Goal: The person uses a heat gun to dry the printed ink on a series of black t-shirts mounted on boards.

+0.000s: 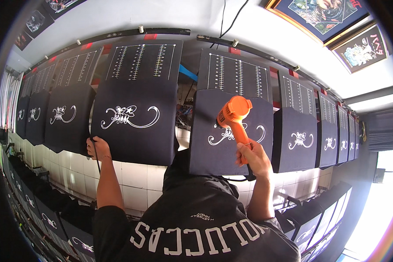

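Note:
My right hand (254, 157) grips the handle of an orange heat gun (236, 109), whose dark nozzle end is over a white swirling print on a dark shirt panel (205, 161). The gun's body hides part of that print. Lower left, my left hand (99, 149) is closed around a black cord (94, 153) beside the lower corner of another dark shirt panel (135, 148). That panel bears the same kind of white print and lies over a black board (137, 59) marked with white scales.
Several more printed panels on boards run along the row both ways, including one to the right (294, 150). Behind me stands another row of dark panels (48, 214). A dark rail (118, 34) edges the far side. Framed pictures (360, 50) hang at upper right.

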The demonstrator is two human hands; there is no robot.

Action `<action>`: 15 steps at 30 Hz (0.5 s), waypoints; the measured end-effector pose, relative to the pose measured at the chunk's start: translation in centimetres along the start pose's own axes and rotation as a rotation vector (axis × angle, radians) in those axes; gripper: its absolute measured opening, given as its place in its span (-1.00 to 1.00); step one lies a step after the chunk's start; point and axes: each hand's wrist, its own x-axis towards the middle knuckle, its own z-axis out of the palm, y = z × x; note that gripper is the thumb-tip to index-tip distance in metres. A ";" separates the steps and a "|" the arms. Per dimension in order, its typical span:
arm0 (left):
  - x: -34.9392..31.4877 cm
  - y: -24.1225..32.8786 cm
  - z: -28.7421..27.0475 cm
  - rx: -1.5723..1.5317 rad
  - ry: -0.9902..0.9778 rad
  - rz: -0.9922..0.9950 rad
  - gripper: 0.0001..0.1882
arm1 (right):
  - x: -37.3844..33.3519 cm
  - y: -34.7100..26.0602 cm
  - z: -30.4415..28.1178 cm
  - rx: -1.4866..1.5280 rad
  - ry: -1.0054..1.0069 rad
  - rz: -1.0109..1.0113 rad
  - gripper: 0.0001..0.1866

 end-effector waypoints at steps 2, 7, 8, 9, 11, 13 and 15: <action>-0.1 0.1 -0.1 0.006 -0.016 -0.005 -0.48 | -0.1 -0.1 -0.3 -0.012 0.042 0.010 -0.69; -0.5 0.5 -0.4 0.052 -0.003 -0.015 -0.51 | -1.1 -0.2 -1.5 -0.021 0.078 0.051 -0.70; -0.4 0.5 -0.5 0.050 -0.002 -0.014 -0.51 | -1.1 0.1 -1.9 -0.011 0.091 0.057 -0.69; -0.4 0.5 -0.5 0.048 -0.002 -0.013 -0.50 | -1.2 0.3 -2.1 -0.002 0.105 0.064 -0.69; -0.4 0.5 -0.4 0.041 0.013 -0.005 -0.50 | -1.4 0.7 -1.9 -0.033 0.157 0.067 -0.69; -0.4 0.4 -0.4 0.037 0.003 -0.002 -0.49 | -1.6 1.0 -2.1 -0.009 0.167 0.072 -0.69; -0.6 0.5 -0.9 0.038 -0.035 -0.007 -0.49 | -1.9 1.1 -2.7 0.065 0.133 0.079 -0.69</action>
